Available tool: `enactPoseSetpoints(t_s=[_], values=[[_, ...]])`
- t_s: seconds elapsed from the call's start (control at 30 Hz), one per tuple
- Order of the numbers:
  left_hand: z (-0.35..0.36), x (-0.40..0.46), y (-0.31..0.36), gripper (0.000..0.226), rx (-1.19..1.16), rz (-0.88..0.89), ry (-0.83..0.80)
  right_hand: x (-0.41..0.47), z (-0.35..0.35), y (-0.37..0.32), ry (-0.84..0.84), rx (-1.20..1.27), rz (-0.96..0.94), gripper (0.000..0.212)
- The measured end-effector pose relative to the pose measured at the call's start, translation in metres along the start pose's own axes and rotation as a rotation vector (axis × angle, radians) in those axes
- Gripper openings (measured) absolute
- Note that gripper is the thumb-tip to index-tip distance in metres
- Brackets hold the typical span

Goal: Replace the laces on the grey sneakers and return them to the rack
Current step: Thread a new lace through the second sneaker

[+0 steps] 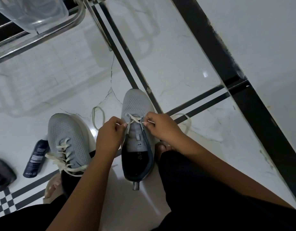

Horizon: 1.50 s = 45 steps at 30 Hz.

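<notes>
Two grey sneakers stand on the white floor, toes pointing away from me. The right sneaker [137, 105] sits between my hands, its tongue bare except for one crossing of a cream lace [133, 117] near the toe. My left hand [109, 135] pinches one end of that lace at the shoe's left eyelets. My right hand [160, 129] pinches the other end at the right eyelets. Loose loops of the lace trail on the floor on both sides. The left sneaker [68, 135] stands to the left, fully laced with a cream lace, ends loose.
A metal shoe rack [44, 37] with a clear plastic container [35, 12] on it stands at the upper left. A dark blue spray bottle [36, 157] lies left of the laced sneaker. A dark object [2, 174] sits at the left edge. My knees frame the bottom.
</notes>
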<state>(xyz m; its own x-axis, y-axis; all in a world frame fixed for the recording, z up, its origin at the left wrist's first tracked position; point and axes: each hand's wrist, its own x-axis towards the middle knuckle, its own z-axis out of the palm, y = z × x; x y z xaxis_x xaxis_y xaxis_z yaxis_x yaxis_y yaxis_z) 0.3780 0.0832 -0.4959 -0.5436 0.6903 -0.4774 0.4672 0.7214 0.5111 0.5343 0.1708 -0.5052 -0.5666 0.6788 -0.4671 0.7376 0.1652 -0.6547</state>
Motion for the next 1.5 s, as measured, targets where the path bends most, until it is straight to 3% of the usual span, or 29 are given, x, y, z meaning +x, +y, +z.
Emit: enactPoseSetpoints(t_s=[0.2,0.47,0.7,0.77,0.9,1.03,1.2,1.37,1.5], values=[[0.004,0.004,-0.007,0.015,0.074,-0.032,0.041,-0.013,-0.005,0.016,0.112,-0.344,-0.044,0.008],[0.006,-0.001,-0.011,0.011,0.077,0.068,-0.009,-0.011,-0.001,0.010,-0.004,-0.193,-0.077,0.013],[0.006,-0.001,-0.004,0.012,0.116,0.012,0.010,-0.012,0.001,0.012,0.086,-0.321,-0.078,0.011],[0.006,-0.006,-0.001,0.015,0.091,-0.003,0.024,-0.012,0.000,0.013,0.086,-0.201,-0.013,0.015],[0.000,-0.022,0.001,0.038,-0.026,-0.059,0.016,-0.004,-0.025,0.001,0.198,0.329,0.223,0.027],[0.005,-0.031,-0.005,0.029,-0.036,-0.096,-0.079,0.005,-0.042,-0.016,0.321,0.303,0.120,0.038],[0.002,-0.033,-0.002,0.013,-0.043,-0.062,0.021,0.001,-0.012,-0.022,0.171,0.319,0.029,0.020],[0.006,-0.024,-0.008,0.011,-0.272,-0.183,-0.002,-0.003,0.009,-0.022,0.084,0.150,-0.019,0.011],[0.007,-0.023,-0.007,0.007,-0.319,-0.184,-0.004,-0.002,0.009,-0.031,0.058,-0.025,-0.054,0.011]])
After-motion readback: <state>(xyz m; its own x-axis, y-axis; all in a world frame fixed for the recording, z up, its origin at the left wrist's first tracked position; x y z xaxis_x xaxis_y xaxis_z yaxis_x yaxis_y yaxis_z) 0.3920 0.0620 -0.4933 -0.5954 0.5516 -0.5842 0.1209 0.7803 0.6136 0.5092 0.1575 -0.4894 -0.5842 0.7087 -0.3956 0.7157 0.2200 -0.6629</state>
